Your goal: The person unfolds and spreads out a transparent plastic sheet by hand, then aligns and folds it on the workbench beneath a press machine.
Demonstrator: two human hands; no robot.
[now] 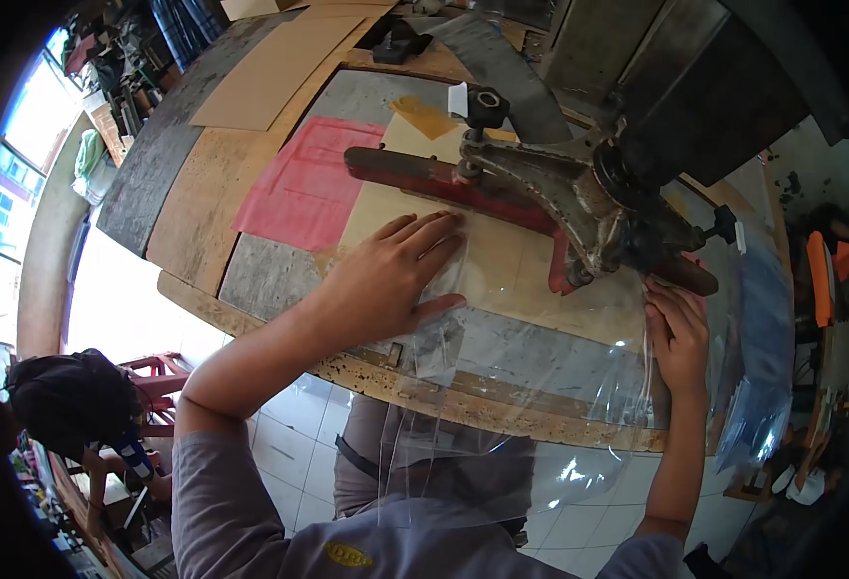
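Observation:
A large clear plastic sheet lies under a press with a long dark red bar and hangs over the table's front edge. My left hand rests on the sheet just in front of the bar, fingers spread and thumb apart. Near the bar's right end, my right hand has its fingers closed on the edge of the sheet. Beneath the plastic is a pale yellow sheet. A pink-red sheet lies left of it.
Brown cardboard lies at the back left. The metal press arm stands over the table. Blue clear plastic hangs at the right edge. Another person is at the lower left, near a red stool.

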